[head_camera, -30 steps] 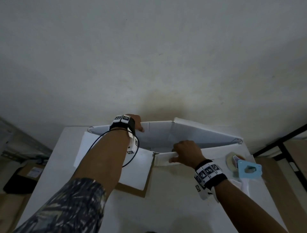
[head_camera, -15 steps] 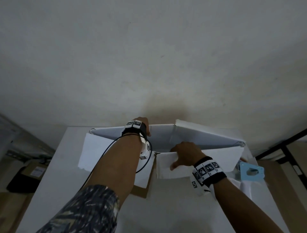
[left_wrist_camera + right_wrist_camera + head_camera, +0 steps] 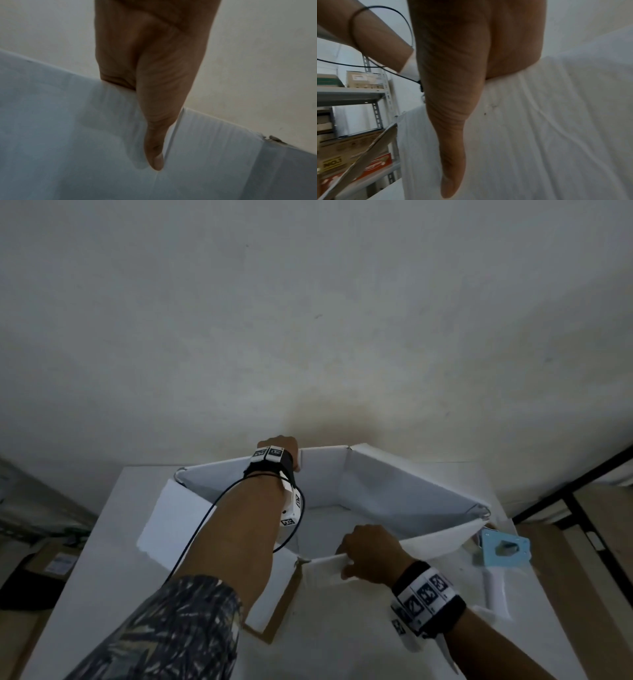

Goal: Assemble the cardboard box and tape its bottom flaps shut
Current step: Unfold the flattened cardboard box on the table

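Note:
A white cardboard box point(image 3: 404, 491) stands half spread on the white table point(image 3: 102, 559), its sides forming a skewed diamond. My left hand point(image 3: 281, 451) grips the top edge of the far wall, thumb point(image 3: 154, 142) pressed down the inner face point(image 3: 68, 135) beside a slit, fingers hidden behind. My right hand point(image 3: 368, 556) grips the top edge of the near wall point(image 3: 325, 573), thumb point(image 3: 452, 148) flat on the outer white face point(image 3: 539, 128), fingers hidden inside. One flap point(image 3: 171, 522) lies out to the left. A light blue tape dispenser point(image 3: 501, 553) with a white handle lies right of the box.
A pale wall point(image 3: 308, 320) rises right behind the table. Metal shelving point(image 3: 376, 94) with cartons point(image 3: 347, 151) stands to the left, and brown boxes point(image 3: 51, 563) sit on the floor there. A dark frame point(image 3: 575, 501) stands at the right.
The box has spread open from nearly flat. My left hand pushed the far wall back and rightward, my right hand pulled the near wall toward me. The box now hides the tape roll.

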